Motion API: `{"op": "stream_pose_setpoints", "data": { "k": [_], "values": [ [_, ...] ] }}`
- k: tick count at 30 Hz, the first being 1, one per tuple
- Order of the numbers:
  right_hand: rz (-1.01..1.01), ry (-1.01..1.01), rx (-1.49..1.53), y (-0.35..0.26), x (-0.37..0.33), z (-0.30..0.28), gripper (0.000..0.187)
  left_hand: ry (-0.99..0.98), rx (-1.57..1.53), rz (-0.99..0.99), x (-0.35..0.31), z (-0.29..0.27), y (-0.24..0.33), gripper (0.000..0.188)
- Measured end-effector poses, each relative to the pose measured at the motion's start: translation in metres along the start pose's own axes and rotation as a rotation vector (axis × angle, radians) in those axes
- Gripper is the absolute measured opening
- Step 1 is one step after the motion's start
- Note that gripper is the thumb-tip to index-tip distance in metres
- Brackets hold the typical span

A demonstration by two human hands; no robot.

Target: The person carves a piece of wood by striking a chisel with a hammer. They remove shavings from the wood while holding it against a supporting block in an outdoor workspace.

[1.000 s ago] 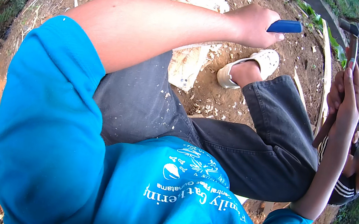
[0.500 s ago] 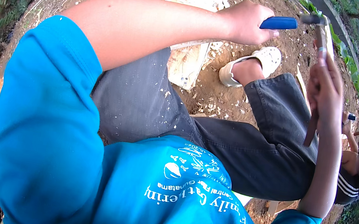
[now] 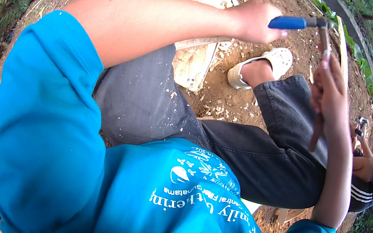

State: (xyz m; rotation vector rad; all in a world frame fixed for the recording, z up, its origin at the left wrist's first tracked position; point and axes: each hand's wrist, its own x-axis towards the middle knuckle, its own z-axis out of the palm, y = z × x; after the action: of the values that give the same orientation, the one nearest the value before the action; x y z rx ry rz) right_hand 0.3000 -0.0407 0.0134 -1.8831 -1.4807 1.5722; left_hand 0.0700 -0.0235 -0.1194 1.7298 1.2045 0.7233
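Observation:
My left hand (image 3: 255,22) is closed around a blue-handled chisel (image 3: 287,23); its blade is hidden behind the hand. My right hand (image 3: 331,88) grips the wooden handle of a hammer (image 3: 324,40). The dark hammer head meets the butt end of the blue handle. Beneath my left forearm lies a pale piece of carved wood (image 3: 195,66), partly covered by the arm; its upper part shows beyond the forearm.
Wood chips are scattered over the brown soil (image 3: 219,95). My foot in a white clog (image 3: 278,62) rests beside the wood. At the right edge, another person (image 3: 366,169) sits with a tool in hand. Green plants (image 3: 368,74) and a long pale strip (image 3: 342,48) border the ground.
My right hand has swung the hammer leftward, closing the small gap between its head and the chisel's handle. My left hand has barely moved.

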Motion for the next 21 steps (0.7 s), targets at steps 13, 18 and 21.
{"op": "stream_pose_setpoints", "data": {
  "k": [13, 18, 21],
  "values": [
    [-0.312, 0.086, 0.273, -0.016, 0.011, -0.025, 0.023, -0.043, 0.027, -0.032, -0.003, -0.005, 0.002, 0.035],
    [-0.043, 0.068, -0.066, -0.006, 0.001, -0.006, 0.037, -0.09, 0.074, -0.041, -0.006, -0.004, -0.004, 0.036],
    [-0.175, 0.033, 0.046, -0.018, -0.001, -0.012, 0.043, -0.051, 0.044, -0.026, -0.006, -0.003, 0.0, 0.036]
  ]
}}
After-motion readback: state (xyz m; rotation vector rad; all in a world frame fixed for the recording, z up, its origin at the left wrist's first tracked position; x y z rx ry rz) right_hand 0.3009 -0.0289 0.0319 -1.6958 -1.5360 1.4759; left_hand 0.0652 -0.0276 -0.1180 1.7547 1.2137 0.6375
